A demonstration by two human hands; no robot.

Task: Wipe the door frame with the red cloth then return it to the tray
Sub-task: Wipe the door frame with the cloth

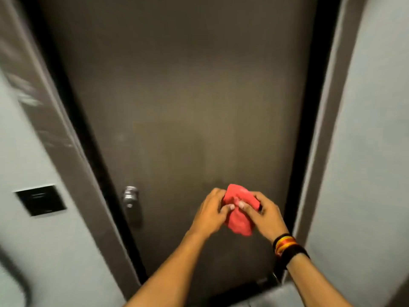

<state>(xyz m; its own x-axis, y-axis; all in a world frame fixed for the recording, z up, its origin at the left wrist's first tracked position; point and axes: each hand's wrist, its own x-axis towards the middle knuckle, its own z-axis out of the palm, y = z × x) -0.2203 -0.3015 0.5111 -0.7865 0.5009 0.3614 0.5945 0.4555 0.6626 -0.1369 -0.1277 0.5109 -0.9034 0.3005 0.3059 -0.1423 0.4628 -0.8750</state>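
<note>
A crumpled red cloth point(239, 211) is bunched between both hands, held in the air in front of the lower middle of a closed dark brown door point(177, 96). The left hand point(210, 212) closes on the cloth's left side, fingers curled over the top and thumb pressed into the fabric; the right hand point(263, 212) grips its right side the same way, so the two thumbs nearly meet at the middle of the bundle. A loose fold of cloth hangs down below the hands. The right wrist wears black, yellow and red wristbands point(285, 244).

The grey door frame point(327, 151) runs down both sides of the door, with a black gap between frame and door leaf; the right-hand jamb stands just beside the right hand, not touched. A silver metal door handle point(130, 198) sits near the door's left edge, left of the hands. On the pale wall left of the frame is a black square wall plate point(41, 200).
</note>
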